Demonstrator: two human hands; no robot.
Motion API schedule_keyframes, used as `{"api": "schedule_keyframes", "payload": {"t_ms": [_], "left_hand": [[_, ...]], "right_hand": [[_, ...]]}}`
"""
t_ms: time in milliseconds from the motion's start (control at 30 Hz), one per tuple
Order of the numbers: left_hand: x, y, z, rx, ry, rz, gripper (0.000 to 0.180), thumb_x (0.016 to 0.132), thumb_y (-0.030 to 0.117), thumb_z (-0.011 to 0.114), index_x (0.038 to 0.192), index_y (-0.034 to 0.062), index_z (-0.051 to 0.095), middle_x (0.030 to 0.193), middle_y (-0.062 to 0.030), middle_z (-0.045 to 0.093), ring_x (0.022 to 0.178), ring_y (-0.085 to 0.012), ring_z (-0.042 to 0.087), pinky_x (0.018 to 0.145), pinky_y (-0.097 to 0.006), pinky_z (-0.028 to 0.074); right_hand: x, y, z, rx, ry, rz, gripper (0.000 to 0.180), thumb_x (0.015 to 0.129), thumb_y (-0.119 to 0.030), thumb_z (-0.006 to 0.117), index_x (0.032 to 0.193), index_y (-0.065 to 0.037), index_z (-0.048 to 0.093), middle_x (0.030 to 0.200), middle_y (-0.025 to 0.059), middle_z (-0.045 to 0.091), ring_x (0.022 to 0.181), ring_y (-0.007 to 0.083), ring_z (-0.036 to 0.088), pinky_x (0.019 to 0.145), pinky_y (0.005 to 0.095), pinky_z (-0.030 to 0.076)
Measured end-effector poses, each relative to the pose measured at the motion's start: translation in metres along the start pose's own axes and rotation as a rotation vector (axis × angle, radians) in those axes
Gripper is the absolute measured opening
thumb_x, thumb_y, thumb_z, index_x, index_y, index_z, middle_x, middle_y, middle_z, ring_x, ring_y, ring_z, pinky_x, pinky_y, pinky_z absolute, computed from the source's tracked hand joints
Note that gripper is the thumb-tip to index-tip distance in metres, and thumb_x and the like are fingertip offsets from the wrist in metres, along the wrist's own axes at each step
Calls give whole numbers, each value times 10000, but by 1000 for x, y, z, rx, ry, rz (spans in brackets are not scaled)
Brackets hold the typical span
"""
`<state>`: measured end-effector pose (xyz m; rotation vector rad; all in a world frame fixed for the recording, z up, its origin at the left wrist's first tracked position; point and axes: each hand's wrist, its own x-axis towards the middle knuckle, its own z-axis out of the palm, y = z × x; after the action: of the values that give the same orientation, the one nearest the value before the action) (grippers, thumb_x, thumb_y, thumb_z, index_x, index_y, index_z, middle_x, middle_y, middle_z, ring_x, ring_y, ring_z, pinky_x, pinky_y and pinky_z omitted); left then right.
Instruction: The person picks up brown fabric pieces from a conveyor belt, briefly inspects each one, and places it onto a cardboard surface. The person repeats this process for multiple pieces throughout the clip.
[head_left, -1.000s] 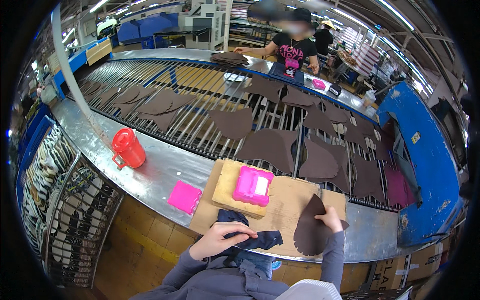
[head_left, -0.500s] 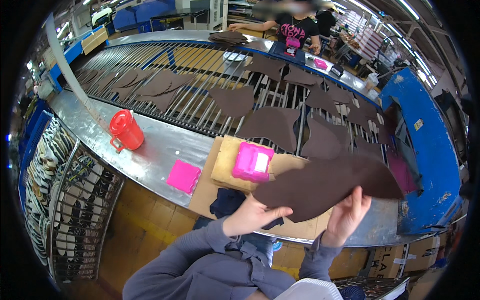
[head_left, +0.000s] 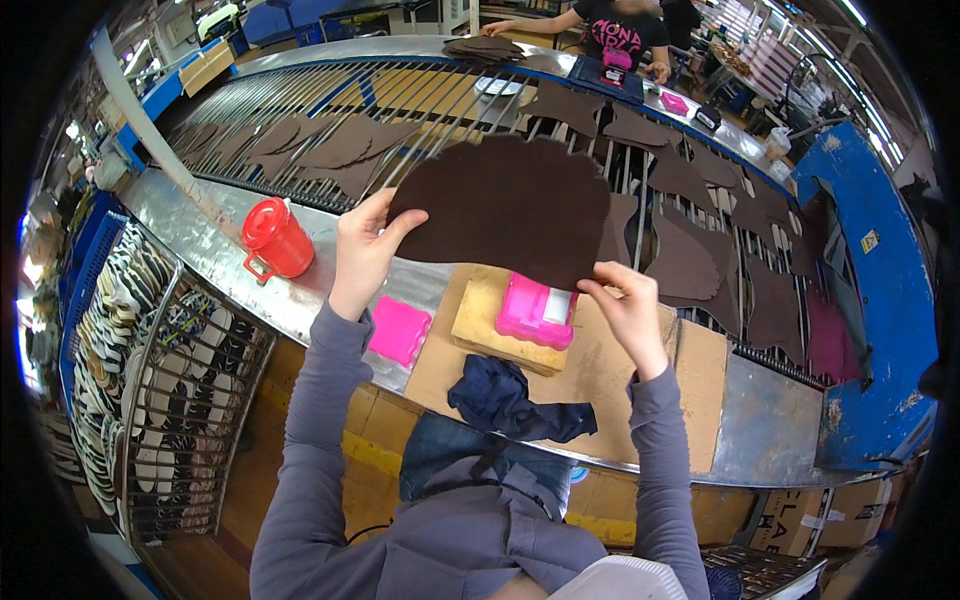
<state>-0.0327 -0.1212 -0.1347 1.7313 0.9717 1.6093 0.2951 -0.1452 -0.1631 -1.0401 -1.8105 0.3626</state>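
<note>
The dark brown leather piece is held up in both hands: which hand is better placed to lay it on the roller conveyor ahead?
Probably the left hand. It grips the dark brown leather piece at its left edge, next to the roller conveyor. The right hand pinches the lower edge, over the cardboard sheet.

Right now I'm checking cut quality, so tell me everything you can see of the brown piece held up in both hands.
The brown piece is a flat, dark brown sheet that looks like suede or leather, matte, with a rounded, slightly scalloped top edge and a straighter lower edge. It is held up, spread open above the cardboard and in front of the conveyor. The left hand pinches its left corner, the right hand its lower right edge. No holes or tears show.
</note>
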Motion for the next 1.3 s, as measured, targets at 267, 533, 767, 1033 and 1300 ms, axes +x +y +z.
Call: {"api": "schedule_keyframes", "payload": {"t_ms": [267, 533, 767, 1033, 1300], "left_hand": [[1, -8, -6, 59, 2, -13, 155, 844, -4, 679, 985, -60, 647, 873, -45, 691, 782, -70, 599, 705, -228, 479], [-6, -19, -14, 136, -59, -12, 184, 846, -42, 658, 1028, -66, 646, 914, -54, 687, 828, -92, 618, 756, -237, 496], [-9, -24, 19, 75, -111, -34, 147, 831, 17, 676, 970, -29, 677, 841, -62, 691, 767, -91, 618, 705, -244, 486], [-6, -19, 75, 136, -351, 74, 200, 818, 8, 660, 1016, -14, 673, 887, -117, 711, 788, -181, 687, 721, -276, 518], [3, -11, 109, 196, -585, 99, 218, 805, 70, 693, 1011, 1, 672, 873, -143, 698, 770, -250, 685, 698, -315, 516]], "right_hand": [[-7, 16, 26, 26, -50, 63, 161, 763, -3, 728, 915, 28, 682, 802, 133, 693, 719, 214, 680, 662, 277, 506], [-16, 14, 30, 51, -36, 111, 156, 771, 4, 714, 920, 35, 682, 820, 134, 698, 737, 209, 684, 676, 282, 507], [-36, 23, 3, -77, 11, 91, 130, 780, -14, 719, 897, 26, 682, 823, 141, 701, 739, 248, 690, 668, 292, 507], [-91, 56, -18, -220, 148, 160, 104, 762, 1, 729, 834, 24, 658, 772, 157, 663, 683, 301, 656, 615, 318, 496], [-126, 75, -29, -253, 228, 319, 99, 759, 10, 735, 788, 50, 649, 682, 148, 625, 579, 230, 602, 559, 286, 449]]}}
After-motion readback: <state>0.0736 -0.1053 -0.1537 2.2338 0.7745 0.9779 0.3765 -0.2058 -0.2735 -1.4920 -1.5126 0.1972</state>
